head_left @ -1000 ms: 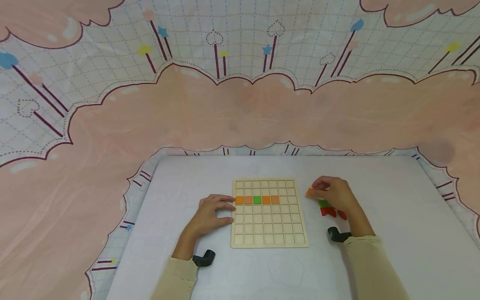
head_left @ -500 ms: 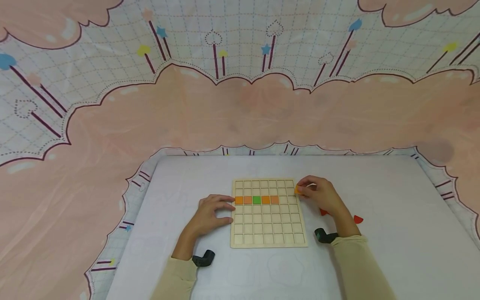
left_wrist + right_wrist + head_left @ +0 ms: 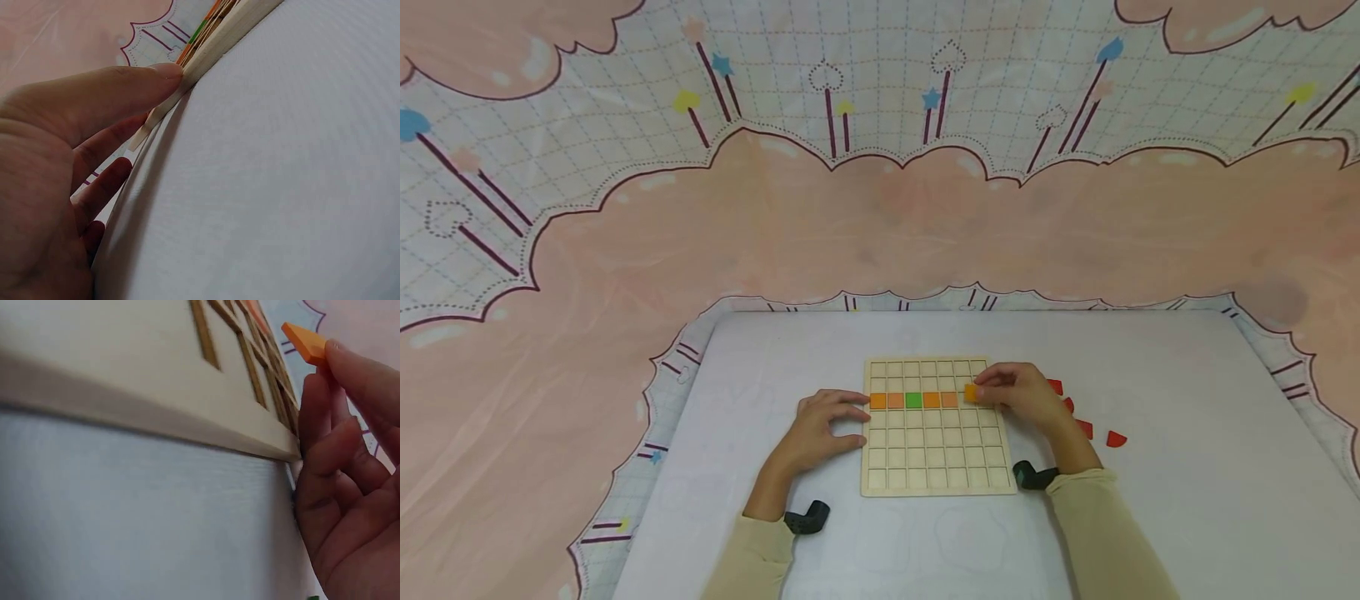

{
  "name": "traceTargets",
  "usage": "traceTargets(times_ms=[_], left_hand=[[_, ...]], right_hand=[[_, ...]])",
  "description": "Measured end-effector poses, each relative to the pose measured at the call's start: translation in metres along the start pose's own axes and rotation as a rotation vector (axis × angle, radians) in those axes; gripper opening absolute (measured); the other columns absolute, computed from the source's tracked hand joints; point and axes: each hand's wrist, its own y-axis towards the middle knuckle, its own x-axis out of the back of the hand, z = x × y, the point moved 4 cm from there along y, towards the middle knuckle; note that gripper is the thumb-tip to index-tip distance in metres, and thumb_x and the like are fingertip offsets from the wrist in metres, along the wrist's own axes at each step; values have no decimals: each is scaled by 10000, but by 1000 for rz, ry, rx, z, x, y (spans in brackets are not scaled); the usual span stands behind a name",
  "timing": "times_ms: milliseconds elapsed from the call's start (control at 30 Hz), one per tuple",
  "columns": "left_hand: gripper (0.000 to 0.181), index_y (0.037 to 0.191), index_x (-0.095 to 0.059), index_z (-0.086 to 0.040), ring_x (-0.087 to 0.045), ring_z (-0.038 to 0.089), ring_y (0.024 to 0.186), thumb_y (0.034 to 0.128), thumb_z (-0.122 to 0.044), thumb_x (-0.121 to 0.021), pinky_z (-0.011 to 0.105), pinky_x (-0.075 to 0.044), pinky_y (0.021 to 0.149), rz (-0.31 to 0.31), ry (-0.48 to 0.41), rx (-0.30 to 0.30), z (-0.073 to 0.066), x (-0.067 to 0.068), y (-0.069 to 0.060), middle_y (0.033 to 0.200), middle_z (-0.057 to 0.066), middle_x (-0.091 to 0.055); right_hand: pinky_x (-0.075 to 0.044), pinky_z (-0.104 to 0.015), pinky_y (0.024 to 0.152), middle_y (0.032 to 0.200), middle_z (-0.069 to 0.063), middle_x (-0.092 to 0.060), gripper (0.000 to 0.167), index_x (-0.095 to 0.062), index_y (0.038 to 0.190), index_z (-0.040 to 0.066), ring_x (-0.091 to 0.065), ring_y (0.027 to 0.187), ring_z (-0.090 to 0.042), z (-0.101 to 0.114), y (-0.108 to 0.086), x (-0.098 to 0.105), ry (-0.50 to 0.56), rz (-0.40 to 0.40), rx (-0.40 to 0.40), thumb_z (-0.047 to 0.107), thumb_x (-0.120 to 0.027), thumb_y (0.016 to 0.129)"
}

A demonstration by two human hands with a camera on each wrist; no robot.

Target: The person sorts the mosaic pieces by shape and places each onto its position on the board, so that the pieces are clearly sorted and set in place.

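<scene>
A square wooden grid board lies on the white table. Its third row from the far side holds several square tiles: an orange tile at the left end, then peach, a green tile, orange and a peach tile. My left hand touches the board's left edge with thumb and fingertips spread along it. Between thumb and fingertips, my right hand pinches another orange tile over the right part of that row. In the right wrist view this orange tile is tilted above the board's surface.
Several red pieces lie right of the board, partly behind the right forearm; one red piece sits apart. Dark wrist-worn devices, one of them the left device, show at both wrists. A patterned pink and white cloth surrounds the table.
My right hand has carried the orange tile leftward from the loose pieces to over the board, uncovering more red pieces. The left hand stays at the board's edge.
</scene>
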Motion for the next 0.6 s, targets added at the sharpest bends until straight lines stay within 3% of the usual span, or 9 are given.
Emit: traceTargets(times_ms=[400,600], left_hand=[[260,1035,-783,-275,-523,189,1333,792,-258,-875,510,-261,1109,-4,10,1,1,0,0,1348,-107,-663],[257,1037,-783,-269,-520,195,1339,797,-258,-873,512,-260,1114,-1,9,7,-1,0,0,1351,-99,-661]], right_hand=[[-496,-281,811,982,-24,-751,226,-784,1046,144,-596,972,-217,-4,9,-7,-89,-29,-103,274,-824,865],[-479,-276,760,927,-3,-745,251,-785,1035,113,-594,882,-190,-4,13,-7,-101,-9,-95,283,-830,857]])
